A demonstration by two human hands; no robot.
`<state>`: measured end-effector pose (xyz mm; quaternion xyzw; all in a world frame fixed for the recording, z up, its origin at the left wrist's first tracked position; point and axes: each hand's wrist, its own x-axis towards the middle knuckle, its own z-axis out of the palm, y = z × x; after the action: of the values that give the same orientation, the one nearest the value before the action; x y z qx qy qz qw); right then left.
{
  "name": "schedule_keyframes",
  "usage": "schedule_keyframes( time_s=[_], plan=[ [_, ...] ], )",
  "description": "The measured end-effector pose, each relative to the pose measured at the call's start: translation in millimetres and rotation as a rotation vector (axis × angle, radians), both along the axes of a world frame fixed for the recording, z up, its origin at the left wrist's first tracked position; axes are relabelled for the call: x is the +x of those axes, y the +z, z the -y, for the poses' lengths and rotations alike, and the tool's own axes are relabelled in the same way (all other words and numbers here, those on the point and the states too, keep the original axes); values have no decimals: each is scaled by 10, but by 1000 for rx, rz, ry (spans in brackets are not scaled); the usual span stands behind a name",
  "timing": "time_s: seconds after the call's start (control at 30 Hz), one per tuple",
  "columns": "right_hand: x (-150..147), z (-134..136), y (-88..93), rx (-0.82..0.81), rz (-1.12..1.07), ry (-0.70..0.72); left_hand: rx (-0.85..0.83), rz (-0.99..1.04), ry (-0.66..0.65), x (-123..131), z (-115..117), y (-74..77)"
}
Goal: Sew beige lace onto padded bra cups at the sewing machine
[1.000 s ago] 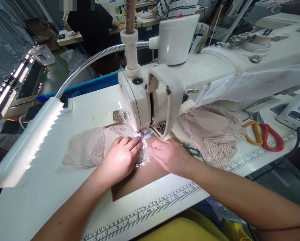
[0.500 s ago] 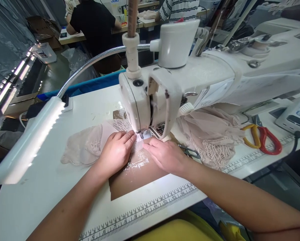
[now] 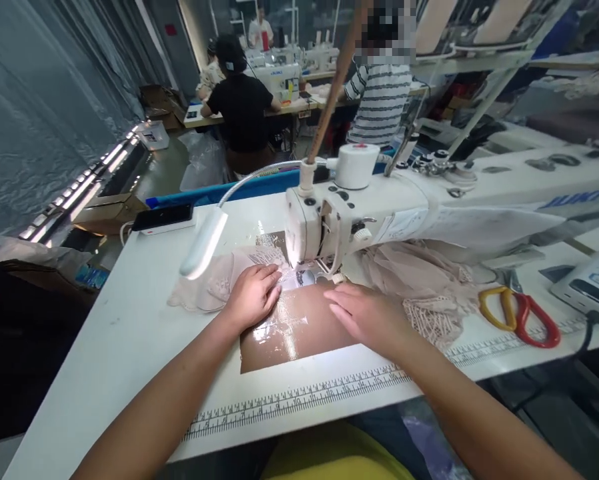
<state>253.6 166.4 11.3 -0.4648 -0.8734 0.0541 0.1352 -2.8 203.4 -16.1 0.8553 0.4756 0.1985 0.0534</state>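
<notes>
Some sheer, lacy pinkish fabric [image 3: 219, 288] lies left of our smooth white sewing machine [image 3: 399, 197], beneath our flattened left hand [image 3: 255, 292] — before the sewing machine, our right hand [image 3: 367, 313], fingers loosely parted around nothing visible, overlaps a glossy brown sheet [image 3: 324, 327].

On the table [image 3: 124, 327], one cloth [image 3: 222, 277] stretches left from the sewing machine [image 3: 304, 230]; to the right lie a second cloth [image 3: 414, 270], then scissors [image 3: 521, 317]. A phone [image 3: 163, 217] is back left, a ruler [image 3: 299, 403] along the front edge.
</notes>
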Motion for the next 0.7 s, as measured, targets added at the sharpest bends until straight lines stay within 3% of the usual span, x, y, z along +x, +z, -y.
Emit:
schedule_keyframes(
  time_s=[0.1, 0.2, 0.37, 0.47, 0.57, 0.7],
  plan=[
    [191, 107, 52, -9, 145, -32, -13, 37, 60, -58, 15, 65],
    [336, 158, -37, 27, 277, -27, -90, 64, 20, -74, 172, 207],
    [397, 174, -171, 19, 344, -42, -415, 157, -381, 127, 667, 427],
    [386, 145, -188, 40, 348, -76, -509, 226, -461, 197, 842, 473],
    [384, 107, -209, 99, 312, -113, -466, 339, -308, 111, 813, 457],
    [398, 89, -201, 183, 214, -128, -479, 461, 105, -96, 570, 362]
  ],
)
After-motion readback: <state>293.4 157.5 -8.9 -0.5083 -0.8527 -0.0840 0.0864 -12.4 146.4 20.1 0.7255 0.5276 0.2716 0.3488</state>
